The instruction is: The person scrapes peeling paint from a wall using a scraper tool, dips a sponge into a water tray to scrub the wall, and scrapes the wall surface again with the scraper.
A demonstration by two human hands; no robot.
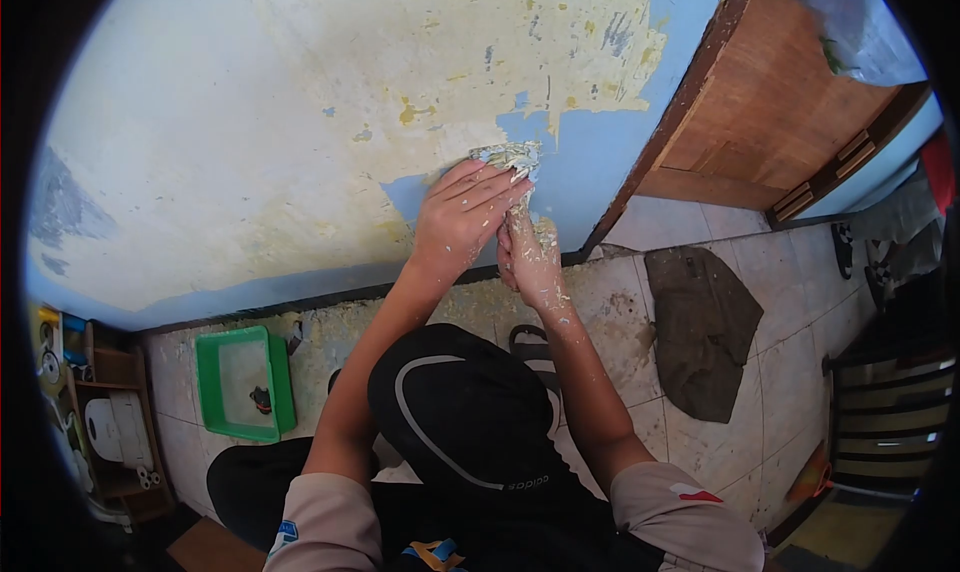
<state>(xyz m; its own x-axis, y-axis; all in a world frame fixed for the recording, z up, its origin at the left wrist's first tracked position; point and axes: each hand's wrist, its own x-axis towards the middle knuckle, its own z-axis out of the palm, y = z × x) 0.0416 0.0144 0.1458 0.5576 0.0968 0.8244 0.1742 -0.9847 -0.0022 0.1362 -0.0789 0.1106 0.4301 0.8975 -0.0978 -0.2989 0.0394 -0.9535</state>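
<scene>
A paint scraper (512, 156), thick with paint flakes, is pressed against the wall (300, 122) where cream paint meets light blue. My right hand (530, 260) is closed around its lower part, and flakes cling to the hand and wrist. Over the scraper near its blade lies my left hand (465, 215), fingers together and bent onto it. Part of the handle is hidden by my hands. Around the blade, the cream layer has ragged edges with blue patches showing.
A green plastic basin (205, 377) with a small dark object inside stands on the tiles at left, near a wooden shelf (110, 357). A dark cloth (700, 332) lies at right. Beyond it are a brown wooden door (770, 92) and a black slatted rack (885, 412).
</scene>
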